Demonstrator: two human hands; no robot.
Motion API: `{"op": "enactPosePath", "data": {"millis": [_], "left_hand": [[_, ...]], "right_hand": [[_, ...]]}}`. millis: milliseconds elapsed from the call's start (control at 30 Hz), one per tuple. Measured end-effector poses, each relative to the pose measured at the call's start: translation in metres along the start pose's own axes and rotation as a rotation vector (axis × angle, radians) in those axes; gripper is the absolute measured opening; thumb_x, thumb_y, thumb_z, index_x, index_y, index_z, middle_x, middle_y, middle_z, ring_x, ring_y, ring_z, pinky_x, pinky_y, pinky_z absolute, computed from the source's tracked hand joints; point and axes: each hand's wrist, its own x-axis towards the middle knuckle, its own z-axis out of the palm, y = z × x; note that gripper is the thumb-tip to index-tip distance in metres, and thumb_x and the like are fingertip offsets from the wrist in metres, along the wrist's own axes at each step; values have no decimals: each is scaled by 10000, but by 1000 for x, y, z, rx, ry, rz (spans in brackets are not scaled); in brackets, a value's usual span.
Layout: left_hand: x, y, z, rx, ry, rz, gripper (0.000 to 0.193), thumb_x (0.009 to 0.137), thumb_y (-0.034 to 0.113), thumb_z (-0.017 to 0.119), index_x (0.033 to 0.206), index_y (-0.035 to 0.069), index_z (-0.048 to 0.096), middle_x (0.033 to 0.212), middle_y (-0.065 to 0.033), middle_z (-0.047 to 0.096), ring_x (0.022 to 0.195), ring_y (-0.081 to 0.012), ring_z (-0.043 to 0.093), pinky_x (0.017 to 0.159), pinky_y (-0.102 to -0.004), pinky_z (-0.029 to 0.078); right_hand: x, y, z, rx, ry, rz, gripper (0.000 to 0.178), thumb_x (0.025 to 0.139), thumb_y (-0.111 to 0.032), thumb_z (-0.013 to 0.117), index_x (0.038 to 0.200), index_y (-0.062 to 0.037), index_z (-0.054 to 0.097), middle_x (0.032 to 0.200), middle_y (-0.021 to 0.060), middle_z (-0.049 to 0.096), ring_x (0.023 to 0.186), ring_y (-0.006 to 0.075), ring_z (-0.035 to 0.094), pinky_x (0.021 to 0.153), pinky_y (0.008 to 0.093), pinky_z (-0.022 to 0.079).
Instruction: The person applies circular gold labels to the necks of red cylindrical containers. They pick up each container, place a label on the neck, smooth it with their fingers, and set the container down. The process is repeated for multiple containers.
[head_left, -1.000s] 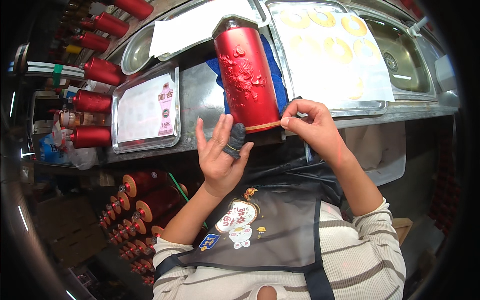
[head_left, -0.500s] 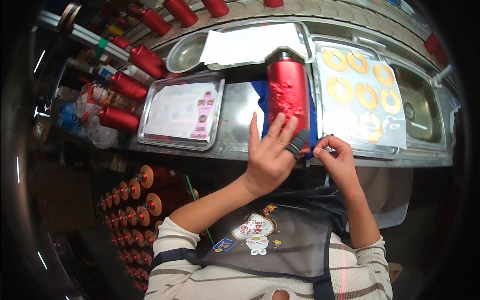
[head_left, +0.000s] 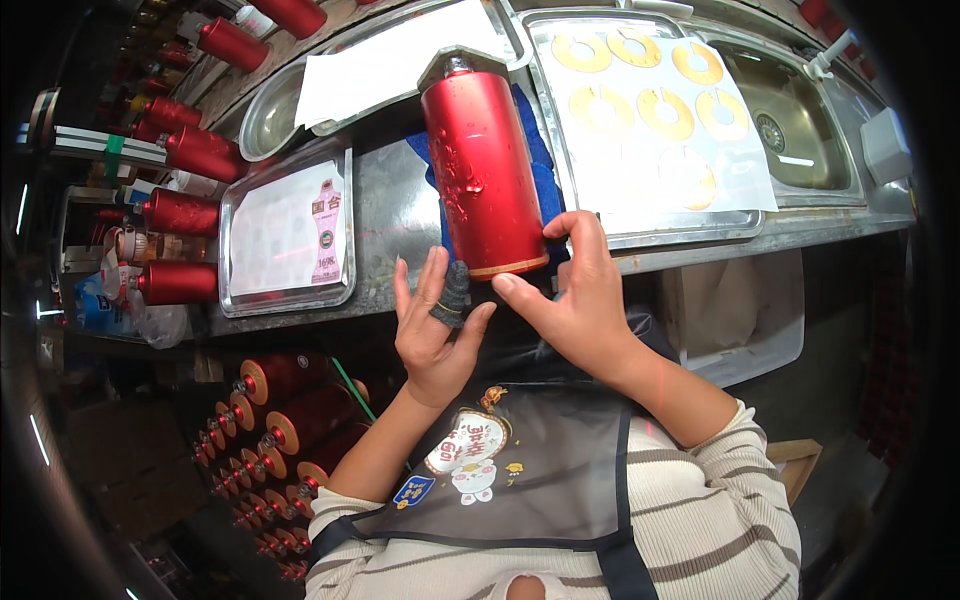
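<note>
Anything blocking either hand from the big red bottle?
Nothing visible blocks the right hand, at the bottle's lower right. The left hand is at its lower left, path clear except for a dark cover worn on one finger. Contact there is unclear.

A red bottle (head_left: 485, 160) lies on a blue cloth (head_left: 545, 185), neck away from the person, raised relief on its left side. The right hand (head_left: 580, 300) has its thumb at the base's gold rim and a bent forefinger by the bottle's right side. The left hand (head_left: 435, 335), its fingers spread (one wears a dark cover (head_left: 451, 295)), is at the rim's left end. Gold rings (head_left: 663, 112) lie on a sheet (head_left: 640, 185) to the right, near a sink (head_left: 795, 125); a tray (head_left: 290, 303) stands left.
</note>
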Motion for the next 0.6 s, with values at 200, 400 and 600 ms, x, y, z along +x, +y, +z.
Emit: {"op": "enactPosePath", "data": {"millis": [200,400,600], "left_hand": [[10,4,-4,72,-16,66,378,745,63,816,1090,-32,695,1386,-242,558,1256,-404,571,1127,-635,242],[22,10,-5,108,-31,149,349,704,67,828,1019,-13,699,1390,-243,553,1248,-415,574,1113,-658,233],[38,21,-10,233,-93,243,345,683,120,834,1003,52,722,1389,-250,547,1228,-430,579,1094,-677,225]], "right_hand": [[5,9,15,-11,62,-42,559,817,-359,754,1095,-6,421,993,171,482,838,338,561,697,428,469],[3,16,15,150,18,18,494,849,-288,728,1115,-7,422,1017,182,485,818,330,570,713,428,478],[3,14,6,241,-40,51,379,890,-190,662,1129,1,438,1033,190,491,810,309,584,734,406,486]]}}
